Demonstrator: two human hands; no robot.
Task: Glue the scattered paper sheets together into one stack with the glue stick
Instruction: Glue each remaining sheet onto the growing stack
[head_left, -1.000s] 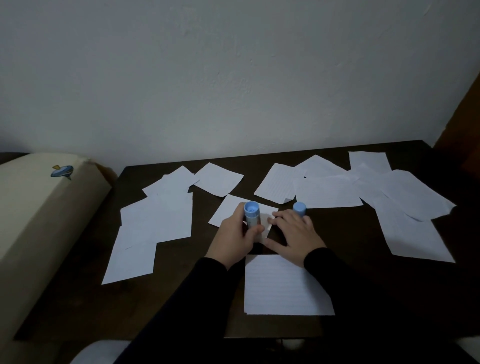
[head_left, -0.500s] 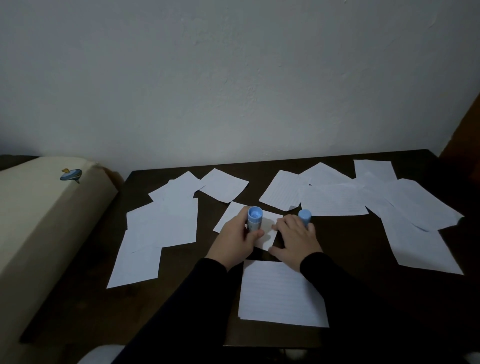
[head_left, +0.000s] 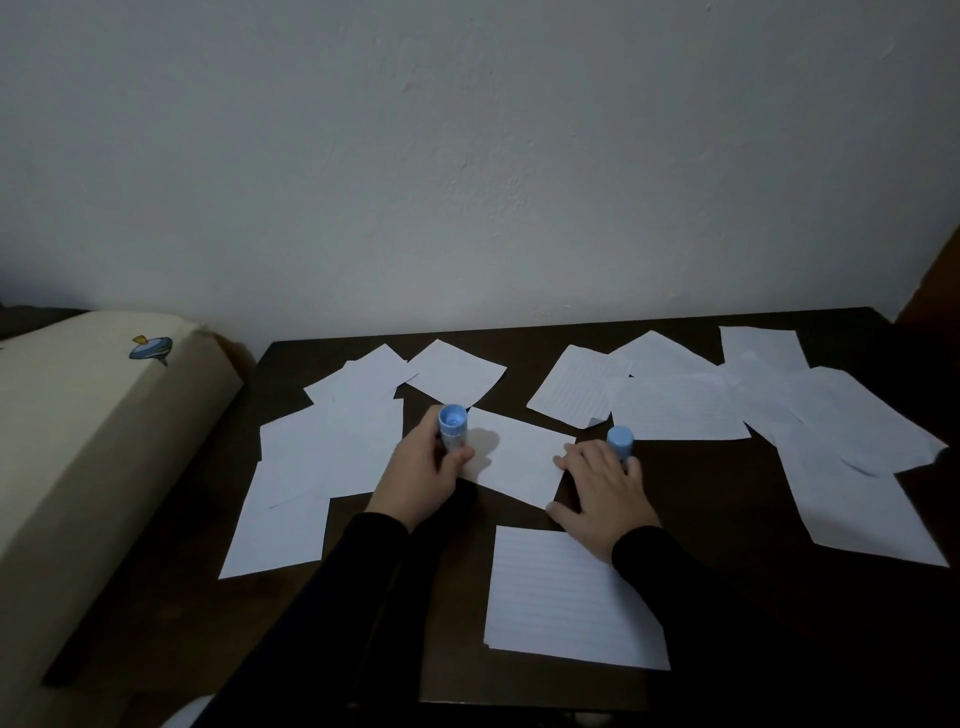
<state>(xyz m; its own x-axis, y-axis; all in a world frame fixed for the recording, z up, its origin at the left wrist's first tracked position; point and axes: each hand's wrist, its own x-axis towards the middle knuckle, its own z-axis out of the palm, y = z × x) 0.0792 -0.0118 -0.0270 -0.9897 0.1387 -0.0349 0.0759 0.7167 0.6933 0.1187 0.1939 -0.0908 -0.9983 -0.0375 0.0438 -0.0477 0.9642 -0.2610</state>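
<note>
Hands were spread apart since half a second earlier; glue stick (head_left: 452, 432) was gripped upright by left hand (head_left: 422, 480) at sheet's (head_left: 519, 460) left edge; right hand (head_left: 602, 486) lay flat, fingers extended, on its right corner, cap (head_left: 620, 440) just beyond; sheet lay between both hands, left nearer for gluing.

Cap (head_left: 620, 440) half hidden — behind right hand (head_left: 602, 493).
</note>
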